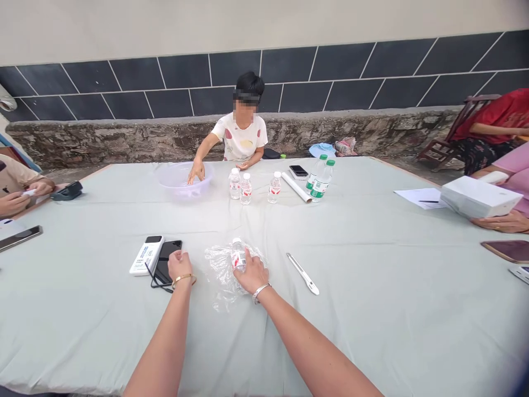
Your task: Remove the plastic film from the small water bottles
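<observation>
My right hand [253, 274] is wrapped round a small clear water bottle [238, 255] with a red and white label. The bottle stands on a crumpled sheet of clear plastic film [221, 275]. To the left, my left hand [181, 266] is closed with its fingers curled, at the right edge of a black phone [164, 262]; whether anything is inside the fingers is hidden. A white power bank [146, 255] with a dark display lies beside that phone, and a black cable [156, 283] runs by them. Right of my right hand lies a white utility knife [303, 274].
Across the cloth-covered table [363, 309], a person [243, 135] reaches into a purple basin [165, 182]. Several small bottles [246, 190], a roll [296, 187], a phone [298, 172] and two green-capped bottles [321, 182] stand or lie there. At right, a person's hand holds a white box [479, 196].
</observation>
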{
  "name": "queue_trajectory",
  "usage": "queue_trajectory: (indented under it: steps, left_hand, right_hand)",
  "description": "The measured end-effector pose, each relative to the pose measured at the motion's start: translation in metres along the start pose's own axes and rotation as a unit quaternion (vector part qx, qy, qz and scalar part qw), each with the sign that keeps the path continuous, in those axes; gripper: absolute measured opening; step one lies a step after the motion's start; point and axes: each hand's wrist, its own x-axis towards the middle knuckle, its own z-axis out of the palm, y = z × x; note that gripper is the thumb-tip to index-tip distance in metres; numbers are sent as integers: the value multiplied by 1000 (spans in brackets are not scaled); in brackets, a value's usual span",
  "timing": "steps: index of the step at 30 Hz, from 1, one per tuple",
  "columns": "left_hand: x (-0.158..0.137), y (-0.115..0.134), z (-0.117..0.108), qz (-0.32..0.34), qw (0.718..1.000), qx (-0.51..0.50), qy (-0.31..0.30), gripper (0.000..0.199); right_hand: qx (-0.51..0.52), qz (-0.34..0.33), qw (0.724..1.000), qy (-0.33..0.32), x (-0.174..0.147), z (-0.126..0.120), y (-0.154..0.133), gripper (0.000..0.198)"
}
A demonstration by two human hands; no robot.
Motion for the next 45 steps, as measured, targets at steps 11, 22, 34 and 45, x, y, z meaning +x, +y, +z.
queue_trajectory:
  steps: [11,22,34,45]
  left_hand:
    - [-54,0,24,29,990,41,-131,29]
    - [-44,-3,6,203,907,190,-317,60]
    - [-43,5,-68,256,818,333,-392,15]
    - [-84,33,-72,210,845,103,-481,30]
  right_hand:
    - [49,-15,998,-35,8,-17,17,90]
    - [393,39,914,-98,26,-29,46,46]
    - [563,-60,824,9,39,-38,64,61]
    - [244,-69,934,252,54,-41,58,80]
